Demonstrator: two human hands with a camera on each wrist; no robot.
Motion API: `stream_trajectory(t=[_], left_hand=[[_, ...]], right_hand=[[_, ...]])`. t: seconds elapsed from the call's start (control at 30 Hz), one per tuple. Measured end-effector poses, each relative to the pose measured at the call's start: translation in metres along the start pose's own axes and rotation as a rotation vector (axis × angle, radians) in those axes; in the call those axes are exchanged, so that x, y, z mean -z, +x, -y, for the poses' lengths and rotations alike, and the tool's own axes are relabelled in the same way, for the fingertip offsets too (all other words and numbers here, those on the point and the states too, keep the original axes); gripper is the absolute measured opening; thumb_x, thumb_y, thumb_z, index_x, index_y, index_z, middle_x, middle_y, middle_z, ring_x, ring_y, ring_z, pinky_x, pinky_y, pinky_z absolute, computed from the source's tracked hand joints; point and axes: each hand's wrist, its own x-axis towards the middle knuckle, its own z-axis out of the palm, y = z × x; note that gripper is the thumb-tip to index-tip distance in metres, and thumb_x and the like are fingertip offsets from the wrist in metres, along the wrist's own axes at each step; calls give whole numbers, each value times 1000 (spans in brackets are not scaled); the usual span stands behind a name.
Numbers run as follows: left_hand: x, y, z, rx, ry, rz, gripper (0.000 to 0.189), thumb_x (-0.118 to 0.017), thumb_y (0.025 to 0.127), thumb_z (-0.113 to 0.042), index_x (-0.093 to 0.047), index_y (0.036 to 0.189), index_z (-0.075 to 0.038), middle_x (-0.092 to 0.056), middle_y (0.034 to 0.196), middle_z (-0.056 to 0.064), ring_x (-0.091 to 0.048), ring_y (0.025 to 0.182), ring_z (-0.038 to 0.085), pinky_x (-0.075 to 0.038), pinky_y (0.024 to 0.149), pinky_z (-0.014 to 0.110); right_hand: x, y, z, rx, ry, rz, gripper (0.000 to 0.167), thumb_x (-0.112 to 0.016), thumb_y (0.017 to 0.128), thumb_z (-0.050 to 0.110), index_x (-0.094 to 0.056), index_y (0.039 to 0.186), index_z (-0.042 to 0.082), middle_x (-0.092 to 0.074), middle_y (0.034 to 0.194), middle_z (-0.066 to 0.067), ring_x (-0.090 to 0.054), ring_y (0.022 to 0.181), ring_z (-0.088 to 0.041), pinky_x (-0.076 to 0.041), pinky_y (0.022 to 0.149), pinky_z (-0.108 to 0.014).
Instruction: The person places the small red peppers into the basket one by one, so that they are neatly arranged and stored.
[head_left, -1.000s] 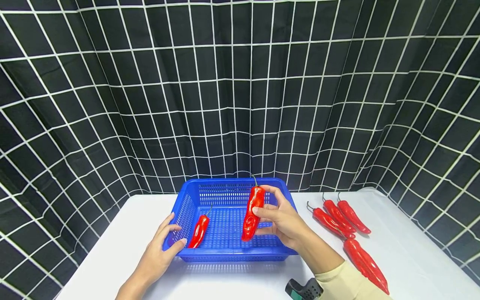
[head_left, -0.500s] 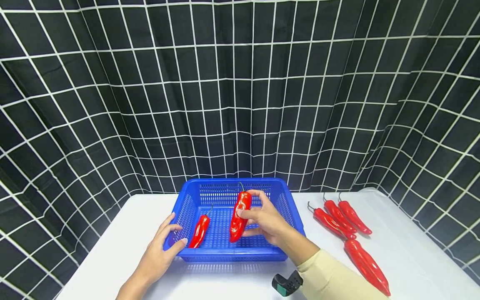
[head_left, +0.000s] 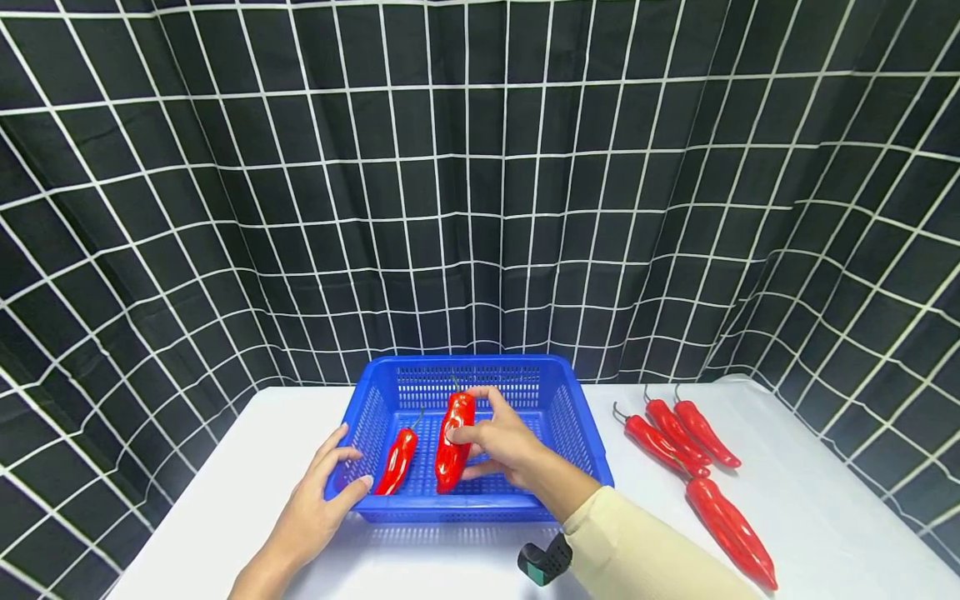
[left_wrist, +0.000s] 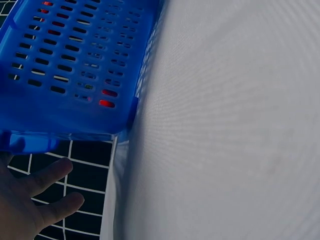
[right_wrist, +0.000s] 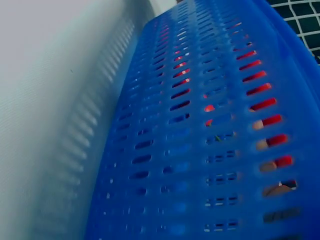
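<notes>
My right hand (head_left: pixel 501 442) grips a glossy red chili pepper (head_left: pixel 453 450) inside the blue plastic basket (head_left: pixel 480 502), thumb across its front, green stem pointing up. Left of it, another red pepper (head_left: pixel 397 461) lies tilted in the basket, its lower end partly hidden by the front rim. My left hand (head_left: pixel 315 496) rests at the front left corner, fingers spread and thumb on the rim. In the left wrist view, two straight fingers (left_wrist: pixel 52 175) stand off the basket wall (left_wrist: pixel 75 115). Through the slots of the basket wall (right_wrist: pixel 155 125), the right wrist view shows red pepper and fingertips.
Several red peppers lie on the white table (head_left: pixel 637 517) at the right: a group of three (head_left: pixel 678 433) with stems pointing back, and more red pepper (head_left: pixel 731 533) nearer the front. A black cloth with white grid lines (head_left: pixel 480 208) hangs behind and around the table.
My right hand has carried the pepper leftward and lower into the basket, close to the other pepper. My left hand has stayed at the corner.
</notes>
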Motion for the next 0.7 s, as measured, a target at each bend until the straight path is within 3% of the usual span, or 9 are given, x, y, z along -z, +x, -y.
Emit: stream_trajectory(t=[0.7], left_hand=[[0,1,0,5,2,2,30,-67,91,-26,-59,113,-8,-28,154,11,-24,138,44,-23,101,70]], right_hand=[[-20,22,-5,-95,-159,9,61,-71,79,-3,-38,128,13,-55,103,-20,-66,73,-36,-56,57,-50]])
